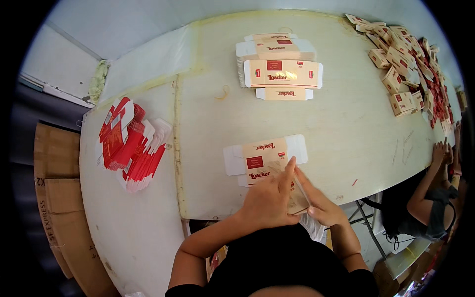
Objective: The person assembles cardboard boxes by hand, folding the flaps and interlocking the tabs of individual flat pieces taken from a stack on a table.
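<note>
Near the table's front edge, my left hand [267,200] and my right hand [324,205] meet over a small cream carton [298,202], which is partly covered by my fingers. My left hand is closed over its left side and top. The right palm and thumb press against its right side. Just beyond, partly beneath my left hand, lies a flattened cream carton blank [264,153] with white flaps and a dark red square. My left fingertips reach over its right part.
A stack of flat cream carton blanks [283,73] lies at the far middle. Red and white flat cartons [131,143] are bundled at left. Folded cream cartons [402,64] pile up at far right, beside another person's hands [442,152]. Brown cardboard [64,208] stands left of the table.
</note>
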{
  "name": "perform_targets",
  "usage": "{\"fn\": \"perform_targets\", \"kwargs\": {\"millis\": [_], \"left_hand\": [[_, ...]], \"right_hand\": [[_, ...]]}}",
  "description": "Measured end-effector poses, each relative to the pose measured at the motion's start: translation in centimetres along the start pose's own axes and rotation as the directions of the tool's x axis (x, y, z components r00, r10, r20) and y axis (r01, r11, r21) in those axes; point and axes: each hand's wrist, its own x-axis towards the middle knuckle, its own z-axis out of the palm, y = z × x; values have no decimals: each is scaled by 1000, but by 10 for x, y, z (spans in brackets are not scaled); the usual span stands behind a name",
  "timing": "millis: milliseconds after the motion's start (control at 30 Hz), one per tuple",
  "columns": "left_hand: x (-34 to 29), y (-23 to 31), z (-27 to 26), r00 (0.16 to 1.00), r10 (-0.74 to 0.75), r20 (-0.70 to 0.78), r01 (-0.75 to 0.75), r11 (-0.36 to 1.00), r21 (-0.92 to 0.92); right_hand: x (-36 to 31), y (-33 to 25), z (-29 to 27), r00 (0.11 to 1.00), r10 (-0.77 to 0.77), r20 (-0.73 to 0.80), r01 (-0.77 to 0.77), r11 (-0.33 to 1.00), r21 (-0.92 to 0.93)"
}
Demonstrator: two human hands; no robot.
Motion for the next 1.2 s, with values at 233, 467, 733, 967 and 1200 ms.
{"fn": "perform_targets", "kwargs": {"millis": [233,467,733,967,1200], "left_hand": [[2,-6,-2,999,48,-24,-47,998,50],[2,-7,-6,993,108,-53,-107,994,23],[3,-9,-8,995,91,-51,-91,996,1],[7,-26,6,973,216,-77,-207,972,109],[21,-11,14,924,377,65,-382,895,232]], "right_hand": [[5,-7,13,989,116,-93,-118,993,-9],[1,-12,8,973,165,-164,-156,986,64],[7,-13,13,986,14,-165,-30,995,-98],[5,15,29,971,59,-232,-112,969,-219],[-14,38,31,912,-168,-374,112,980,-167]]}}
